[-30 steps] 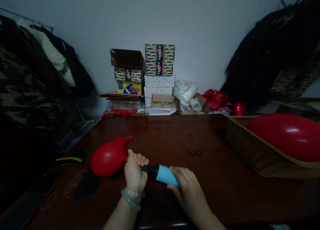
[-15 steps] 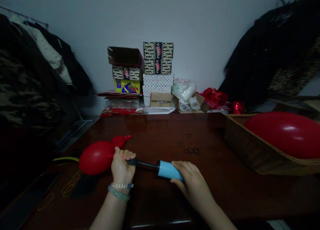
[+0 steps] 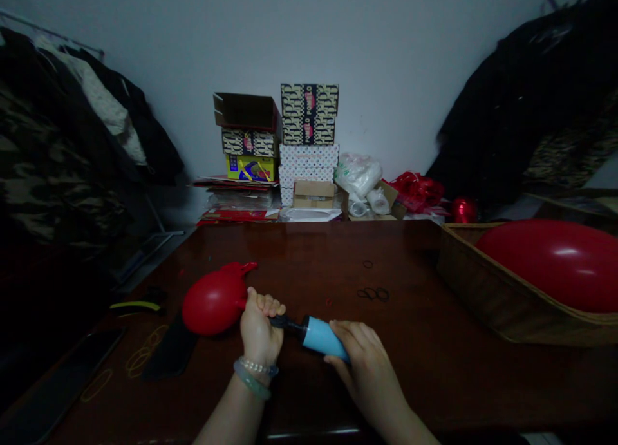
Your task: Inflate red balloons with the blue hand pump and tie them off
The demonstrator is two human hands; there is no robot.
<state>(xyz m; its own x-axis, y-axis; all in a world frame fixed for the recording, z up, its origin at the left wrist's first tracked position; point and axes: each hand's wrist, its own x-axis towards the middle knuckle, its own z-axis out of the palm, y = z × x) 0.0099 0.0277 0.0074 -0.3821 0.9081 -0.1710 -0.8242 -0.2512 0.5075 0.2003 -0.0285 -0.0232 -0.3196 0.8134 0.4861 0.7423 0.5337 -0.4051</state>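
Note:
My left hand (image 3: 263, 322) is closed around the black end of a hand balloon pump (image 3: 324, 339). The neck of a partly filled red balloon (image 3: 212, 304) runs into the same fist, and the balloon sticks out to the left. Its exact seat on the pump is hidden by my fingers. My right hand (image 3: 369, 364) is wrapped around the pump's light blue barrel, with a short length of black rod showing between the hands. Right behind the balloon lies a limp red balloon (image 3: 248, 267).
At right stands a wicker basket (image 3: 487, 297) with a large red balloon (image 3: 555, 261) in it. Black bands (image 3: 374, 294) lie mid-table, yellow rubber bands (image 3: 140, 361) at left near a dark phone-like slab (image 3: 67, 380). Stacked boxes (image 3: 309, 161) stand against the wall.
My left hand has moved right with the balloon, towards the blue barrel. Less of the pump's black rod shows now. My right hand has barely moved.

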